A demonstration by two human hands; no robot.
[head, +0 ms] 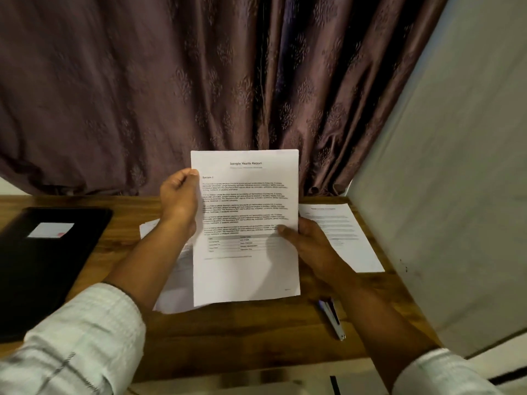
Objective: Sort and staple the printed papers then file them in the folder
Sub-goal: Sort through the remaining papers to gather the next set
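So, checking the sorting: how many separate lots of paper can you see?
3: a report held in the left hand and right hand; a pile on the table beneath it; a sheet at the table's right. More may be hidden.

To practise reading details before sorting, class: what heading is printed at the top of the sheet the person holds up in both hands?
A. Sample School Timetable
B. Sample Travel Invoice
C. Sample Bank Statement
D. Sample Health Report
D: the sheet, gripped at its edges by the left hand and the right hand, reads "Sample Health Report" in bold at its top.
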